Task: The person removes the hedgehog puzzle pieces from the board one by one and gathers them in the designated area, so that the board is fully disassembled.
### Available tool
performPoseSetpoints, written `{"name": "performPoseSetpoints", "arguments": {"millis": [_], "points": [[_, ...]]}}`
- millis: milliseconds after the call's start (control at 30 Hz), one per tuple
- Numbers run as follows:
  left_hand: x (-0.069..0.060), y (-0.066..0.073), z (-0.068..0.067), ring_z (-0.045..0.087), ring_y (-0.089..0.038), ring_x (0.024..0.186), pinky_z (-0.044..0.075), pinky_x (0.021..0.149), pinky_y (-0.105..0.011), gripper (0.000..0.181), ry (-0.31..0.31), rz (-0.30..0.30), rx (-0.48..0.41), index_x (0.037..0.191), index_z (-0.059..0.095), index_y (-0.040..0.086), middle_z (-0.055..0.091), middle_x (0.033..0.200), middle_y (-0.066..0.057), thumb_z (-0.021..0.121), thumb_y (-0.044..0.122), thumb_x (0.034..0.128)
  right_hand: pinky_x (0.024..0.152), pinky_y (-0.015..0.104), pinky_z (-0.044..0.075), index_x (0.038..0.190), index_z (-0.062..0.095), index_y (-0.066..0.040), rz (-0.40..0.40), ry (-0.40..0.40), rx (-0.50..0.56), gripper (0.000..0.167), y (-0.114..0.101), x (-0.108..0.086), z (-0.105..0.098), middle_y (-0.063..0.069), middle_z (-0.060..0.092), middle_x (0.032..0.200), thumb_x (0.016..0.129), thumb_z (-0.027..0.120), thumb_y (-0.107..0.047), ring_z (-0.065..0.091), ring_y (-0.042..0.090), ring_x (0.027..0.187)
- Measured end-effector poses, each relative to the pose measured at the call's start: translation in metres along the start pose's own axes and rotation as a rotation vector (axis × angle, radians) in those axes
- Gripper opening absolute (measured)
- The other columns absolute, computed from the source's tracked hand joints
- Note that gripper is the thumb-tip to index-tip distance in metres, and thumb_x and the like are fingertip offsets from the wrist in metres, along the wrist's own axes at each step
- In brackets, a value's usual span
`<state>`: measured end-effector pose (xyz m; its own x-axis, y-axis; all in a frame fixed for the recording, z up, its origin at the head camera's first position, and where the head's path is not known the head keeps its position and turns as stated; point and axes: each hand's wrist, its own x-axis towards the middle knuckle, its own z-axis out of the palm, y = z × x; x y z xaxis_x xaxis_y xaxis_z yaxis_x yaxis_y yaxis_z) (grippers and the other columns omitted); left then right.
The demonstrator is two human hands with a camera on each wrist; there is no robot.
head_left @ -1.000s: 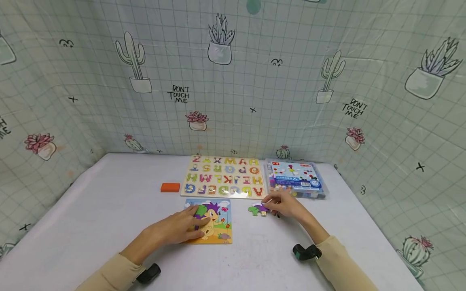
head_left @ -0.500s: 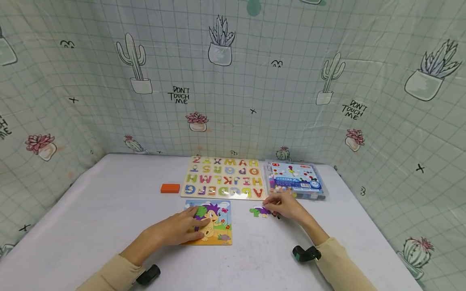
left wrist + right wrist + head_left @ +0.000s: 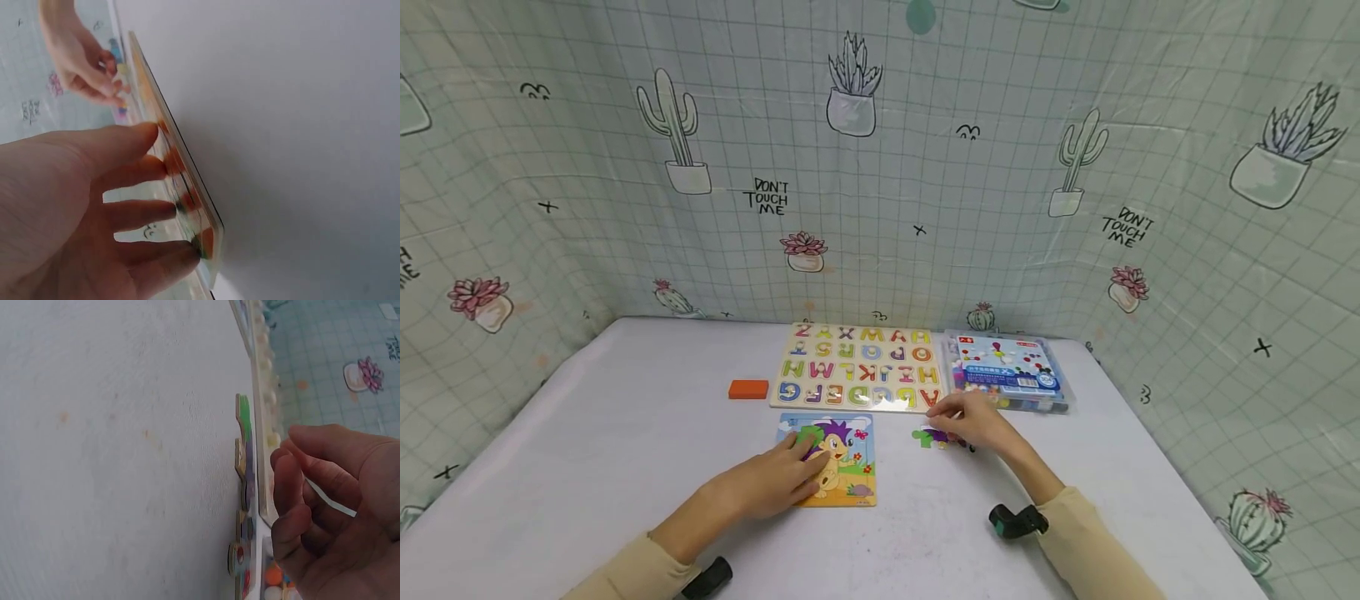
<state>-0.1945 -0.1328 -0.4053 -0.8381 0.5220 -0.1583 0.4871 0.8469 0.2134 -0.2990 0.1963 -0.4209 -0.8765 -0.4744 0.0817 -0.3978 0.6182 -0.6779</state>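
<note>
My left hand (image 3: 775,479) rests on a framed jigsaw puzzle (image 3: 848,475) with a purple-haired hedgehog picture, its fingers spread over the left part. From the side, in the left wrist view, the fingertips touch the face of the puzzle board (image 3: 206,228). Right of it, my right hand (image 3: 973,423) is above several loose puzzle pieces (image 3: 922,437), green and purple, and partly covers them. In the right wrist view its thumb and curled forefinger come close together, and the loose pieces (image 3: 244,425) lie apart from them. Whether a thin piece is between the fingertips cannot be made out.
Behind the puzzle lies a wooden alphabet board (image 3: 857,367). A clear plastic box (image 3: 1007,371) of coloured parts stands to its right, close behind my right hand. An orange block (image 3: 748,389) sits left of the board. The white table (image 3: 587,450) meets a patterned cloth backdrop.
My right hand has shifted a little to the left over the loose pieces and now covers more of them. My left hand stays on the puzzle, its fingers slightly moved.
</note>
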Motion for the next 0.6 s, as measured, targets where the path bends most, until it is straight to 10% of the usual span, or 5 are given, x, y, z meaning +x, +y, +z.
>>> {"name": "performPoseSetpoints", "arguments": {"millis": [267, 600], "points": [[-0.002, 0.012, 0.001, 0.043, -0.035, 0.139, 0.042, 0.111, -0.048, 0.049, 0.042, 0.063, 0.093, 0.139, 0.054, 0.003, 0.045, 0.152, -0.012, 0.057, 0.033, 0.0997, 0.049, 0.021, 0.045, 0.103, 0.073, -0.003, 0.025, -0.057, 0.032, 0.017, -0.019, 0.01, 0.016, 0.011, 0.07, 0.078, 0.094, 0.066, -0.016, 0.059, 0.013, 0.059], [-0.002, 0.015, 0.003, 0.04, -0.043, 0.139, 0.042, 0.109, -0.056, 0.046, 0.004, 0.058, 0.052, 0.142, 0.054, 0.024, 0.042, 0.154, -0.016, 0.059, 0.037, 0.0975, 0.051, 0.023, 0.047, 0.102, 0.074, -0.004, -0.017, -0.091, 0.056, 0.017, -0.045, 0.027, 0.041, 0.009, 0.072, 0.085, 0.093, 0.067, -0.015, 0.062, 0.016, 0.062]]}}
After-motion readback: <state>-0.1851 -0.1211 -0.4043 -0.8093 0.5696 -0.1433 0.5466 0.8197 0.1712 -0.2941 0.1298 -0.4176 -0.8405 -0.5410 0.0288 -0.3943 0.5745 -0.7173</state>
